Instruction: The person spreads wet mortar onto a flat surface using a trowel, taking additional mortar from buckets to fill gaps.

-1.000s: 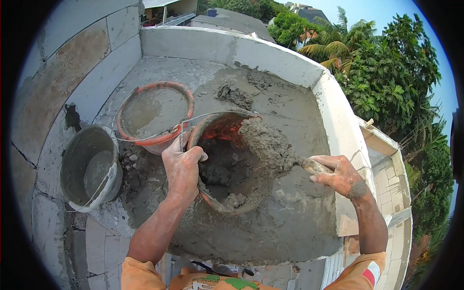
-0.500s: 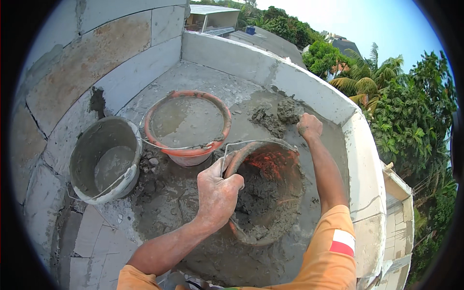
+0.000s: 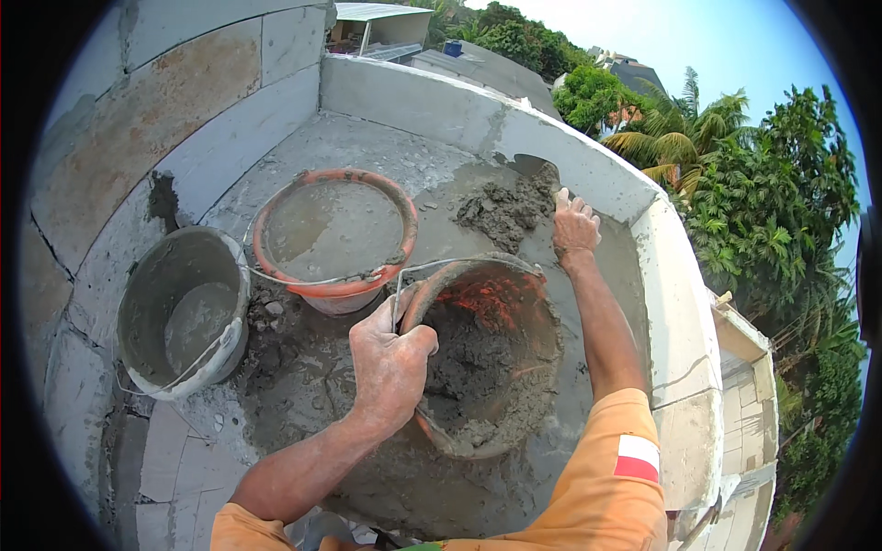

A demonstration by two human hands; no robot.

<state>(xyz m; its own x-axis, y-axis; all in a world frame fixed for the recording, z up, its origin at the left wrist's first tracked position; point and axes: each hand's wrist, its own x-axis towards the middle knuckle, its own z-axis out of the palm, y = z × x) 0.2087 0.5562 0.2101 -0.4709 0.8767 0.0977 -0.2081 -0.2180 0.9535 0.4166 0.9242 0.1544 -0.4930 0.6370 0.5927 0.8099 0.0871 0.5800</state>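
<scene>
Left hand (image 3: 391, 369) was clamped on the rim of the tilted mortar bucket (image 3: 499, 308) over the slab (image 3: 344, 138), right hand (image 3: 576, 231) apparently closed around a trowel (image 3: 530, 164); slippage at the rim could cause spillage.

head-worn fisheye, facing forward and down, left hand (image 3: 391, 360) near

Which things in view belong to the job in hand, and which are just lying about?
In use:
Tilted bucket, rim gripped by the left hand
Mortar heap, right hand beside it
Apparent trowel, mostly hidden

Likely just lying about (untouched by both hands):
Upright orange bucket, grey contents
Grey bucket
Small lumps between those two
</scene>
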